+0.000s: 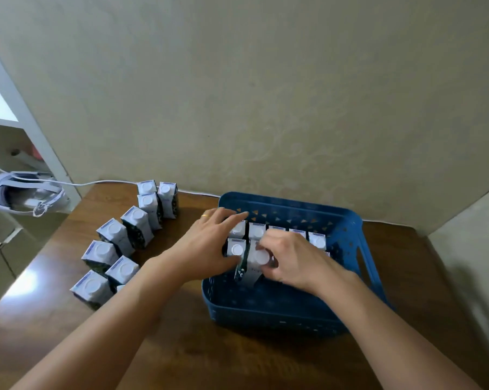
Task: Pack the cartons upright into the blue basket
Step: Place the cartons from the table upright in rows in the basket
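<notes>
Two hands in the basket [353, 249]: your right hand [289, 260] grips a carton [256, 264], lowering it upright, while your flat left hand [209, 243] steadies its neighbours.

Right hand [288, 260] hides cartons behind; bag [21, 195] cut off left.

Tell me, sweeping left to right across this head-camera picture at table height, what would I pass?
White bag hanging off the table's left end → cartons still waiting on the table → left hand at the basket's left edge → carton held by the right hand → right wall of the blue basket.
</notes>
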